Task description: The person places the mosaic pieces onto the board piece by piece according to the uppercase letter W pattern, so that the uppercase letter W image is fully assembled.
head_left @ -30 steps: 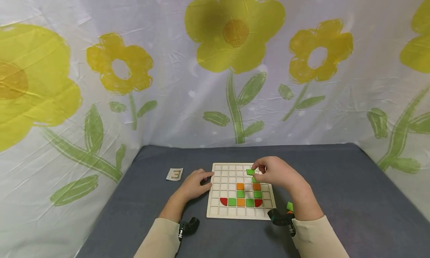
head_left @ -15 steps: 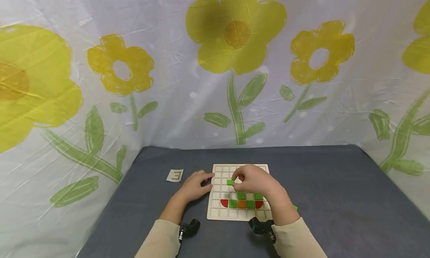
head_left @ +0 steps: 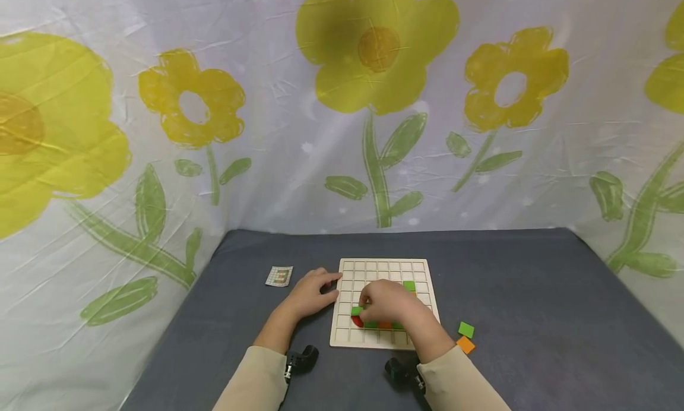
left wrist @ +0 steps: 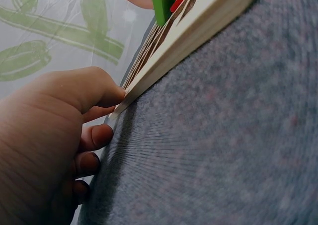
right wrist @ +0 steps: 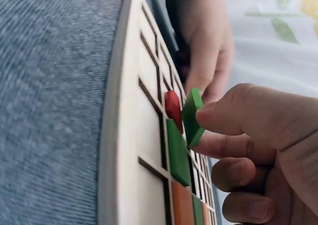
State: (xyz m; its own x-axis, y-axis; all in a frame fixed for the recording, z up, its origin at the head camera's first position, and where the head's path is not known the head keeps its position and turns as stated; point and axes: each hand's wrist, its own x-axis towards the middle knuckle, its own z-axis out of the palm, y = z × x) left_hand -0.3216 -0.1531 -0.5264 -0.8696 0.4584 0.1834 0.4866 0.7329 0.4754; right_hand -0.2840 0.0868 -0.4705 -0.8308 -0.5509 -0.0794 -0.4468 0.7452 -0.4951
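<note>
My right hand [head_left: 389, 302] pinches a green square tile [right wrist: 192, 117] between thumb and finger. The tile is tilted just above the wooden grid board [head_left: 344, 336], near the red rounded piece [right wrist: 172, 106] at the left of the lower row. Beside that red piece lie a green tile [right wrist: 177, 151] and an orange tile [right wrist: 182, 201] in their cells. My left hand [head_left: 309, 294] rests at the board's left edge, its thumb and finger touching the rim [left wrist: 149, 71]. Another green tile [head_left: 409, 285] sits toward the board's right side. My right hand hides several pieces in the head view.
A small card [head_left: 279, 276] printed with a grid pattern lies left of the board. Right of the board, a loose green tile [head_left: 466, 329] and an orange tile [head_left: 465, 344] lie on the dark cloth [head_left: 534, 316]. A flowered curtain [head_left: 278, 161] stands behind.
My right hand has carried the green tile from the board's upper right leftward and down to the red rounded piece. The loose tiles at the right are now uncovered. My left hand stays put.
</note>
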